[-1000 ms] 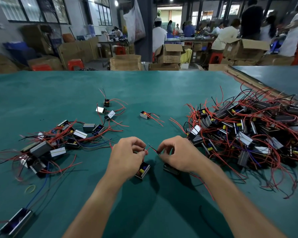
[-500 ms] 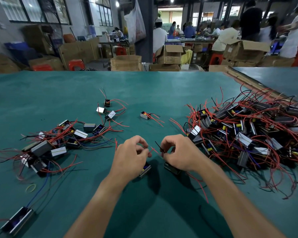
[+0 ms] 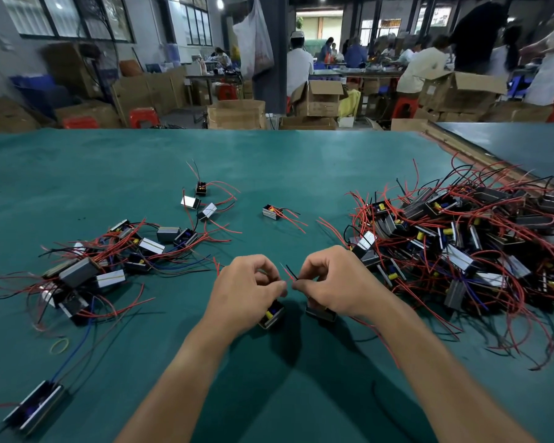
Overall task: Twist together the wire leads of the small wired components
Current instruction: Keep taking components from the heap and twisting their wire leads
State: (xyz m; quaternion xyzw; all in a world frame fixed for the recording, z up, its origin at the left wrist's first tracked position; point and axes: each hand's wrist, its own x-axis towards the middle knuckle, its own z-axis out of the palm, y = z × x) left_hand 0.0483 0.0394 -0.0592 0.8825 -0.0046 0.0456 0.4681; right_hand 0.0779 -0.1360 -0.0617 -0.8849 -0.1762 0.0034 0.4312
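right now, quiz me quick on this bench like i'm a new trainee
1. True or false: the left hand and right hand both pinch the wire leads.
2. The larger pile of components lies on which side? A) left B) right
3. Fill in: the yellow loop on the green table is a rubber ____.
Key: 1 true; 2 B; 3 band.
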